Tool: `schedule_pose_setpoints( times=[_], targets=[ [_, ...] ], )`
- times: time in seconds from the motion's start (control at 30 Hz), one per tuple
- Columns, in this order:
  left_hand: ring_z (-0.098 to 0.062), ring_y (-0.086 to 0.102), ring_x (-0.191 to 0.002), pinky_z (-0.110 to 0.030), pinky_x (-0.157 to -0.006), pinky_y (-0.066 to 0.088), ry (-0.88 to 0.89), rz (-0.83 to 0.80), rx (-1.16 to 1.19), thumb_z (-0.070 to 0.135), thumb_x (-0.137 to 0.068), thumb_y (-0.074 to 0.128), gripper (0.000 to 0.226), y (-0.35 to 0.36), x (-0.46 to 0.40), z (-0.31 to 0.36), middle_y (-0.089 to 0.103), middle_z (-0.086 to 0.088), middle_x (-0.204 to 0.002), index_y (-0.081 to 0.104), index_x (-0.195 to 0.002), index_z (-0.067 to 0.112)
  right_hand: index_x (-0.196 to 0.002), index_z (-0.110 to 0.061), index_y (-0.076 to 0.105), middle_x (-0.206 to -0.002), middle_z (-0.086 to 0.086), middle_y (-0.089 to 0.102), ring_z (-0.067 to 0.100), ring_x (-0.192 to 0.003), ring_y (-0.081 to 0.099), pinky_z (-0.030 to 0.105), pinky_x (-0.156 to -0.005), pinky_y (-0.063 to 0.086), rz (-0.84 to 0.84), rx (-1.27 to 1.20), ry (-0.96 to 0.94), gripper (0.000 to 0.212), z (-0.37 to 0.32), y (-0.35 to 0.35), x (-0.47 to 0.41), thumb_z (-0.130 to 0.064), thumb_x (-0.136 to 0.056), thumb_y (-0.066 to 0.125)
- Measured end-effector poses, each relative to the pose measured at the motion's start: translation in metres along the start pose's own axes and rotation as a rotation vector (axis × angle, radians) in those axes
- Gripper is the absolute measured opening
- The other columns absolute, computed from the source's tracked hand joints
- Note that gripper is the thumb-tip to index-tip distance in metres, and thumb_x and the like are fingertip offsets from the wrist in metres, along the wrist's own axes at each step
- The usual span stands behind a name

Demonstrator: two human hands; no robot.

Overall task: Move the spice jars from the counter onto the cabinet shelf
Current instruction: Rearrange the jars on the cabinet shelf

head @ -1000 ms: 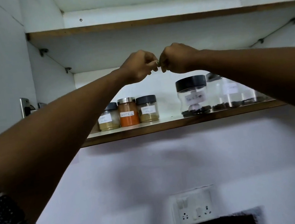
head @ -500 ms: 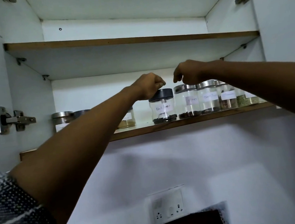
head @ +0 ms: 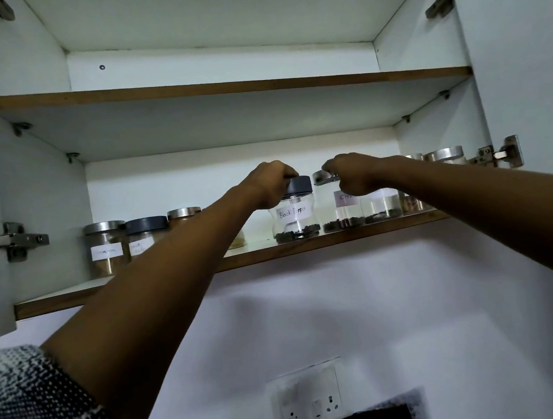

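Left hand [head: 270,184] grips black-pepper jar [head: 294,216] by its dark lid; right hand [head: 354,174] grips clove jar [head: 340,209] by its metal lid.
Both clear, waisted, upright on lower shelf [head: 306,245].

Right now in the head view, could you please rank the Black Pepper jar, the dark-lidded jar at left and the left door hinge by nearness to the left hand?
1. Black Pepper jar, under the left hand.
2. Dark-lidded jar, further left on the shelf.
3. Left door hinge, far left.
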State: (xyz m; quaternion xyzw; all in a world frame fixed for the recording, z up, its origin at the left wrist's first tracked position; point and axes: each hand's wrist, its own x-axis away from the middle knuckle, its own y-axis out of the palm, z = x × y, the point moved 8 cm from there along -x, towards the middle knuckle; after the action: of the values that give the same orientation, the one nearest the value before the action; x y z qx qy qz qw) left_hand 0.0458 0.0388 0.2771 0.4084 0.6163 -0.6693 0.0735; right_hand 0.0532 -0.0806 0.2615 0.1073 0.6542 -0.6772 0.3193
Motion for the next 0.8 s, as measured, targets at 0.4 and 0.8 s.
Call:
schedule_pose_setpoints(
  times=[0.4, 0.8],
  targets=[
    [-0.029, 0.054, -0.114, -0.034, -0.092, 0.043, -0.009, 0.046, 0.012, -0.001, -0.095, 0.039, 0.039, 0.015, -0.014, -0.026, 0.061, -0.011, -0.128, 0.061, -0.125, 0.010, -0.111, 0.003, 0.054, -0.121, 0.021, 0.049, 0.035, -0.102, 0.052, 0.030, -0.072, 0.032, 0.105, 0.051, -0.046, 0.027, -0.009, 0.006, -0.024, 0.003, -0.086, 0.044],
    [-0.029, 0.053, -0.114, -0.028, -0.088, 0.039, -0.058, 0.088, -0.017, -0.003, -0.093, 0.038, 0.040, 0.043, -0.036, -0.074, 0.062, -0.010, -0.126, 0.062, -0.122, 0.011, -0.114, 0.000, 0.056, -0.124, 0.018, 0.050, 0.036, -0.108, 0.052, 0.033, -0.077, 0.037, 0.144, 0.088, -0.101, 0.031, -0.021, 0.032, -0.064, 0.002, -0.084, 0.045]
  ],
)
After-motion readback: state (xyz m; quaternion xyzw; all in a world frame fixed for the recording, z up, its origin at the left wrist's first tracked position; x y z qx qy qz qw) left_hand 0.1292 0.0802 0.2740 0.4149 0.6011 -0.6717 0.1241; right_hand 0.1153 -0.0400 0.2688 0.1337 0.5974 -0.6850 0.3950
